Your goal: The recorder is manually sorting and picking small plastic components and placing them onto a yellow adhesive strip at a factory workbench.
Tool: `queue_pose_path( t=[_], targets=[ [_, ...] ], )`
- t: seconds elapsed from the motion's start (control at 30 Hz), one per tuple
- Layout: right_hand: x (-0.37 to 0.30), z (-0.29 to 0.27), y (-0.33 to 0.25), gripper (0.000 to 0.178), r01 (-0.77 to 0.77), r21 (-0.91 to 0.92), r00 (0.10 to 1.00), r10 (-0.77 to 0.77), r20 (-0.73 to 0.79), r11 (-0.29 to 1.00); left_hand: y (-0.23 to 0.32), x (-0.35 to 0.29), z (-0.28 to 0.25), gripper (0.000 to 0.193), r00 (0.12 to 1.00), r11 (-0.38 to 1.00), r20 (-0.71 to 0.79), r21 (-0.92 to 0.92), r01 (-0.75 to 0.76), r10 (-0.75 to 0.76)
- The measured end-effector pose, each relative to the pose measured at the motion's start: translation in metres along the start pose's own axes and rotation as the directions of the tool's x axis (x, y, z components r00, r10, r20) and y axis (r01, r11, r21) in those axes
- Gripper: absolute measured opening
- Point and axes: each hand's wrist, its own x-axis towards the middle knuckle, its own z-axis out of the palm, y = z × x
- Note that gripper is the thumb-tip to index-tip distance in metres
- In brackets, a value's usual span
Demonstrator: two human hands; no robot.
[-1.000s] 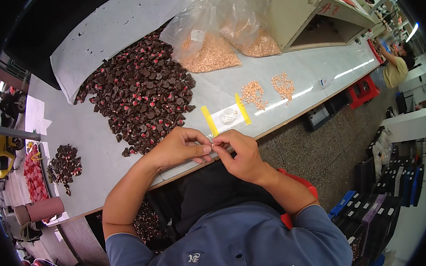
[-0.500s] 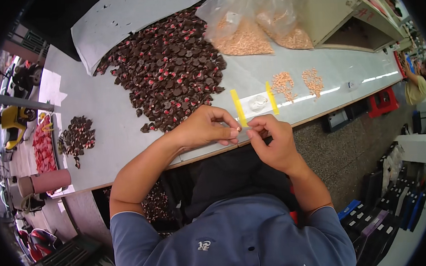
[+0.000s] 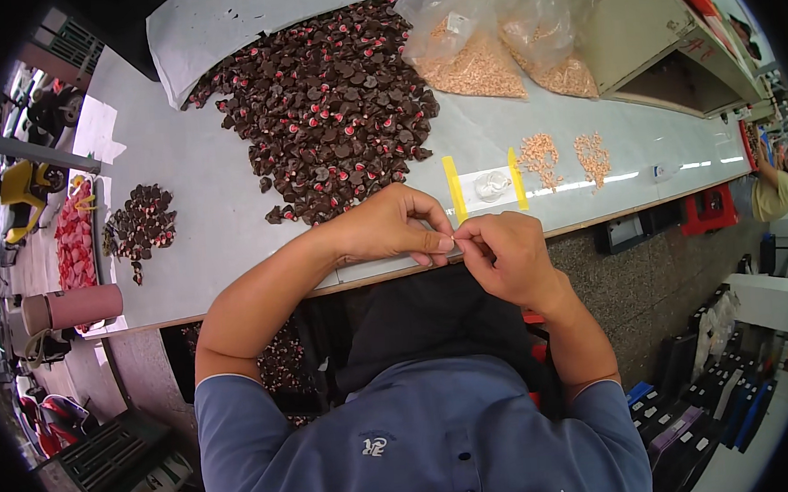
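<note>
Both hands meet low over the near edge of the grey smooth-topped bench (image 3: 204,231). Left hand (image 3: 393,226): thumb and index fingers pinched on a tiny pale piece (image 3: 453,239), too small to identify. Right hand (image 3: 509,250): thumb and index fingers closed up against the same spot; can't tell if they grip it too. Piece sits between the two sets of fingertips, at the near edge.

Just beyond the hands, by the near edge: white rectangular patch (image 3: 479,207) with a clear rounded item (image 3: 492,186) on it, yellow tape strip (image 3: 455,191) at its left side, another yellow tape strip (image 3: 517,180) at its right. Right of that, two small clusters of tan granules (image 3: 540,160) (image 3: 593,159).

Big pile of dark brown pieces with red bits (image 3: 322,106) runs from behind the left hand toward the far edge. Two clear plastic bags of tan granules (image 3: 473,70) (image 3: 564,71) near the far edge. Smaller dark heap (image 3: 143,221) toward the left edge; pink cylinder (image 3: 86,305) at the near-left corner.
</note>
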Motion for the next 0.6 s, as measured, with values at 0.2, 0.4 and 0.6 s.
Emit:
queue_pose_path(
  t=[0.2, 0.4, 0.6],
  targets=[
    [0.004, -0.009, 0.002, 0.013, 0.098, -0.096, 0.993, -0.104, -0.059, 0.991, 0.002, 0.003, 0.002, 0.020, 1.000, 1.000, -0.005, -0.018, 0.006, -0.007],
    [0.021, -0.054, 0.009, 0.014, 0.127, -0.392, 0.991, -0.103, 0.084, 0.911, 0.001, -0.001, 0.000, 0.025, 0.999, 1.000, -0.038, 0.000, -0.021, 0.021],
    [0.031, -0.061, 0.018, 0.011, 0.153, -0.558, 0.978, -0.044, 0.204, 0.816, 0.000, 0.002, -0.001, 0.025, 0.999, 0.999, -0.025, -0.004, -0.034, 0.034]
  ],
)
